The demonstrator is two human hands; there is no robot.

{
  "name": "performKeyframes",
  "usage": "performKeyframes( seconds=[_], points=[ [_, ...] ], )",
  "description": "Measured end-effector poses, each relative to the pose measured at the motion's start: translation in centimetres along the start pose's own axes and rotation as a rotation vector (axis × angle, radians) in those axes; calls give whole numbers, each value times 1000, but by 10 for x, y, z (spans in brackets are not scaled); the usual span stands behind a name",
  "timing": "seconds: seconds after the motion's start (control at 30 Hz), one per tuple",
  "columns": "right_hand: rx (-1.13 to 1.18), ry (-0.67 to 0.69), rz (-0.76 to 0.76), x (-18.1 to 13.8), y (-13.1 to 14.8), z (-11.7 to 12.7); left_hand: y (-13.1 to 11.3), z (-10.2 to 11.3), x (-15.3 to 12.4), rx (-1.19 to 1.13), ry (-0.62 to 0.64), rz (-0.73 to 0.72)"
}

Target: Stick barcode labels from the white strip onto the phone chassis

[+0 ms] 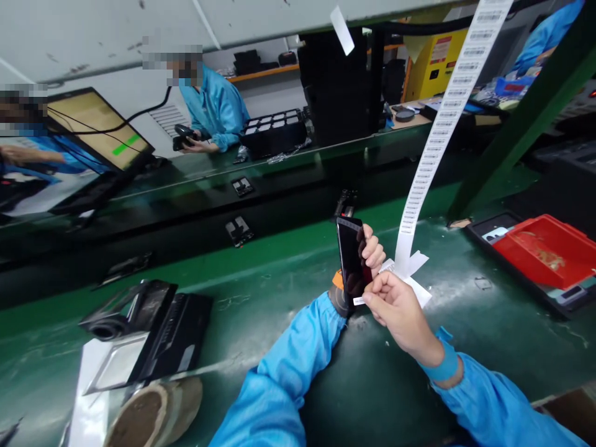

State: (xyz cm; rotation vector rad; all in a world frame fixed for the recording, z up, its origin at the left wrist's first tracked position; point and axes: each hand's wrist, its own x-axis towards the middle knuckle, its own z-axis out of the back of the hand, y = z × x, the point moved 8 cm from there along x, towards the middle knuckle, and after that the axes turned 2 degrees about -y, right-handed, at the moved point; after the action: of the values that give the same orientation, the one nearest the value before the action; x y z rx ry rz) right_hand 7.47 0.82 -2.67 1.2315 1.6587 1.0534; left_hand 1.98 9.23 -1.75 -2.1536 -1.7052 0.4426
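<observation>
My left hand (372,249) is closed around a black smartphone (350,257), which stands nearly upright with its dark screen in view. Between the thumb and finger of my right hand (395,304) is a small white label (359,301), pinched at the phone's lower edge. Whether the label touches the phone, I cannot tell. Just behind my hands, a long strip of barcode labels (440,133) hangs down to the bench, and loose white paper pieces (419,292) lie at its lower end.
A red tray (554,248) sits in a black tray at right. At left are a black device (172,335) and a tape roll (139,419). Phone parts (239,231) lie on the dark conveyor (288,217) ahead. Across it, a co-worker (214,105) holds a scanner. A green post (516,118) slants at right.
</observation>
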Motion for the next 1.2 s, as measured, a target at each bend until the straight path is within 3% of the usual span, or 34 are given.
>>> performKeyframes(
  seconds=[0.3, 0.5, 0.57, 0.67, 0.73, 0.77, 0.87, 0.9, 1.0, 1.07, 1.2],
  points=[
    [-150, -52, 77, 0, 3, 0, -1, -2, -2, 38, -11, -28],
    [-584, -151, 227, -3, 17, 10, -8, 3, -3, 99, -122, -39],
    [-618, -208, 388, -7, 30, 15, -16, 13, 1, 96, -249, -124],
    [-544, -179, 567, -11, 38, 18, -29, 36, 2, 174, -569, -287],
    [-487, -189, 501, -3, 31, 28, -39, 47, -1, 254, -703, -352],
    [-430, -222, 428, 4, 25, 37, -46, 49, -3, 266, -708, -371],
    [-100, -222, 170, 29, 4, 60, -73, 55, -11, 272, -542, -336],
    [14, -184, 93, 37, -2, 62, -81, 57, -15, 341, -452, -248],
    [165, -81, -59, 54, -14, 66, -84, 72, -31, 706, -203, 227],
    [75, -98, -43, 60, -17, 74, -109, 92, -29, 815, -303, 241],
    [-475, -147, 223, 62, -10, 85, -176, 107, 31, 893, -655, -119]
  ],
)
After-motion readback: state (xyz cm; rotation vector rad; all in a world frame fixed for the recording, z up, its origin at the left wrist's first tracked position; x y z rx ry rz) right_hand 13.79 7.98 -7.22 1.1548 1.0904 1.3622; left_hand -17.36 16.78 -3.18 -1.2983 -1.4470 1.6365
